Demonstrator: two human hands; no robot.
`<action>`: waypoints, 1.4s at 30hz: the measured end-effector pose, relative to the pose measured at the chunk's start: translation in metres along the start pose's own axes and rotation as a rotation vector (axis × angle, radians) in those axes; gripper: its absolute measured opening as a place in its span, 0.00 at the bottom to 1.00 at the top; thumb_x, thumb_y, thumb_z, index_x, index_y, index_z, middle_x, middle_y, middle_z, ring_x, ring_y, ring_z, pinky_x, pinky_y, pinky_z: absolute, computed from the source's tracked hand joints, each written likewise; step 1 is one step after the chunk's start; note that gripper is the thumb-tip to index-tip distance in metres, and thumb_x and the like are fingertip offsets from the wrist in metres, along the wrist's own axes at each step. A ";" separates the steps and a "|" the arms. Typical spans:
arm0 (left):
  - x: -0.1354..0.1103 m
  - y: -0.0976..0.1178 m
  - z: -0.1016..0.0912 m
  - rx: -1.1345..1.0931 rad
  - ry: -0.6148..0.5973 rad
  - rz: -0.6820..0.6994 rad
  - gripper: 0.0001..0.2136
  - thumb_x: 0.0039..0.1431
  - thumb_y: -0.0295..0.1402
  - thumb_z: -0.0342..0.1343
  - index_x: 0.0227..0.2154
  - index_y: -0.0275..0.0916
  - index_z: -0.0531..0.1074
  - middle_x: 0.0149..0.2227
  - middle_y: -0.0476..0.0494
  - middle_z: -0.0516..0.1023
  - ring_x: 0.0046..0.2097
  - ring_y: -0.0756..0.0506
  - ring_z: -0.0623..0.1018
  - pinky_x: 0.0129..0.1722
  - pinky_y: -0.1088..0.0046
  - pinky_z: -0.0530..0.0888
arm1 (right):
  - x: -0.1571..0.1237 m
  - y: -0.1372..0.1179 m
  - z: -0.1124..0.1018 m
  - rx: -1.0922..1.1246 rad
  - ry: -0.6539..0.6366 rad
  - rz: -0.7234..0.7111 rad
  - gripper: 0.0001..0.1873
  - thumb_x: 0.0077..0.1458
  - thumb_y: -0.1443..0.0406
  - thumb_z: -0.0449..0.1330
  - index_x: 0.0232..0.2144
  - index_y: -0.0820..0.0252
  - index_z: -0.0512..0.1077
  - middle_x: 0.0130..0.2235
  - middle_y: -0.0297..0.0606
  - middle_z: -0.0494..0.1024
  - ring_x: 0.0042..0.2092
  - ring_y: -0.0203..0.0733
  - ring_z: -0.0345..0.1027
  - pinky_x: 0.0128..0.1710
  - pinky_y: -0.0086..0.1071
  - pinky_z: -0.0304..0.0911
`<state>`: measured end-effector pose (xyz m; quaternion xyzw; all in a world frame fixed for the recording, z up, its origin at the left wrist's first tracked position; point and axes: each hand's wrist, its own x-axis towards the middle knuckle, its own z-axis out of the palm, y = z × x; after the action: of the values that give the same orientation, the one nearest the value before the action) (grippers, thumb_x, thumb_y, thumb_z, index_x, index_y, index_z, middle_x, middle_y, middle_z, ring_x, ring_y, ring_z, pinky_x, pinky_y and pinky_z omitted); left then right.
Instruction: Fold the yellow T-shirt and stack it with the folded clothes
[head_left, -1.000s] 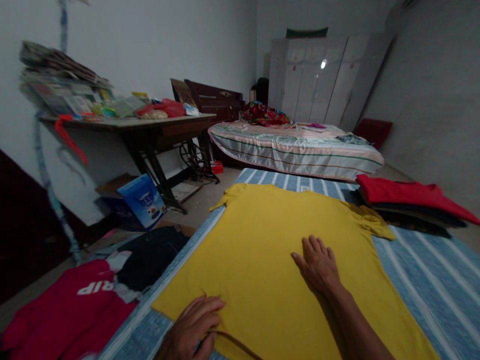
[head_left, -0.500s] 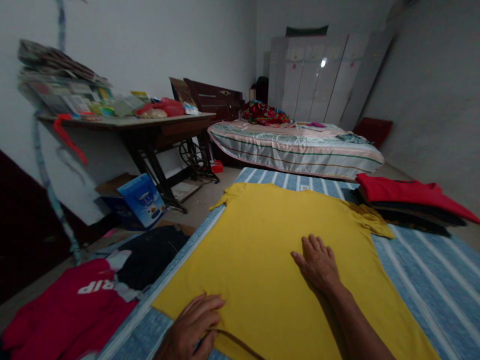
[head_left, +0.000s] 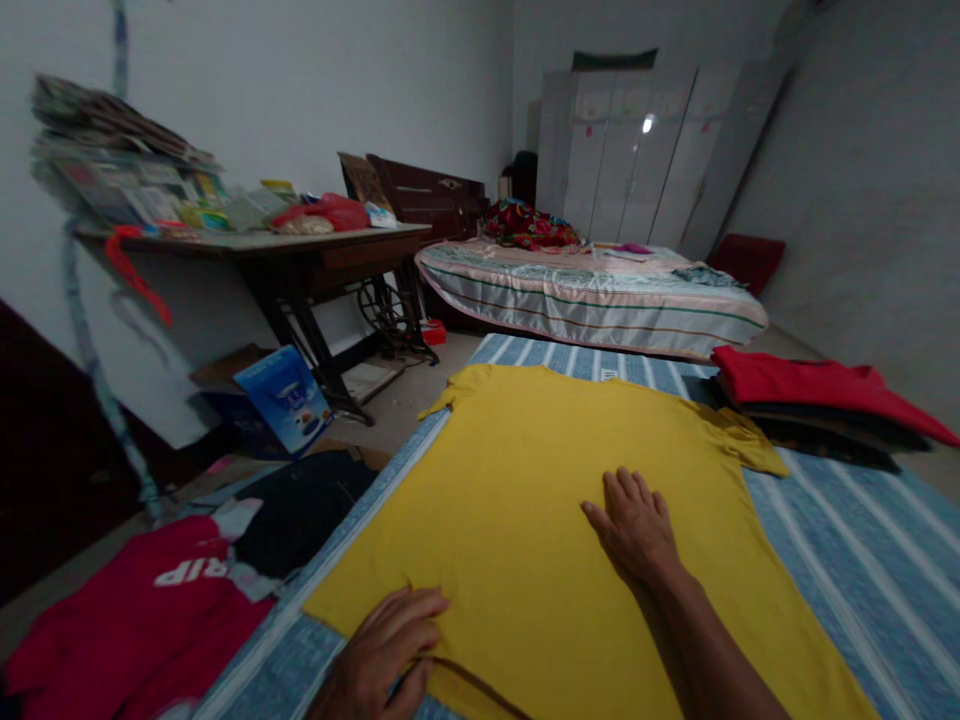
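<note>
A yellow T-shirt lies spread out on a blue-and-white striped cover, its neckline and short sleeves at the far end. My left hand grips the near hem at the shirt's lower left, fingers on top and thumb under the edge. The hem lifts a little beside the thumb, showing the inner layer. My right hand rests flat on the middle of the shirt with its fingers slightly spread.
Folded clothes with a red one on top are stacked at right. Left of the cover lie a pink garment and dark clothes. A blue box stands under the cluttered sewing table. Beyond is a bed.
</note>
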<state>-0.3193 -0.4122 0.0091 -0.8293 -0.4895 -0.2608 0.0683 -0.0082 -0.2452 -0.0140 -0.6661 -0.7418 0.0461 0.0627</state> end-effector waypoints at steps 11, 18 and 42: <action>0.001 0.002 -0.001 -0.016 -0.016 -0.025 0.07 0.52 0.28 0.55 0.34 0.44 0.72 0.46 0.49 0.79 0.49 0.49 0.77 0.56 0.75 0.67 | -0.001 -0.001 -0.003 -0.011 0.003 0.003 0.34 0.61 0.49 0.45 0.61 0.64 0.57 0.64 0.46 0.54 0.65 0.53 0.40 0.60 0.48 0.39; -0.002 -0.002 0.002 -0.034 -0.010 -0.015 0.07 0.52 0.27 0.54 0.35 0.44 0.72 0.46 0.48 0.79 0.49 0.49 0.76 0.55 0.74 0.68 | 0.001 0.000 -0.002 -0.019 -0.022 0.006 0.33 0.61 0.49 0.45 0.61 0.63 0.57 0.65 0.45 0.52 0.65 0.53 0.40 0.60 0.48 0.38; 0.000 0.003 -0.002 -0.042 -0.015 -0.043 0.06 0.50 0.25 0.54 0.30 0.43 0.70 0.45 0.46 0.79 0.50 0.48 0.76 0.56 0.73 0.68 | -0.001 0.000 -0.002 -0.018 0.002 -0.006 0.33 0.60 0.49 0.45 0.60 0.64 0.57 0.64 0.46 0.54 0.65 0.54 0.41 0.59 0.48 0.40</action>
<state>-0.3178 -0.4146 0.0106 -0.8217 -0.5021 -0.2663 0.0414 -0.0082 -0.2462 -0.0119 -0.6645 -0.7441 0.0389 0.0576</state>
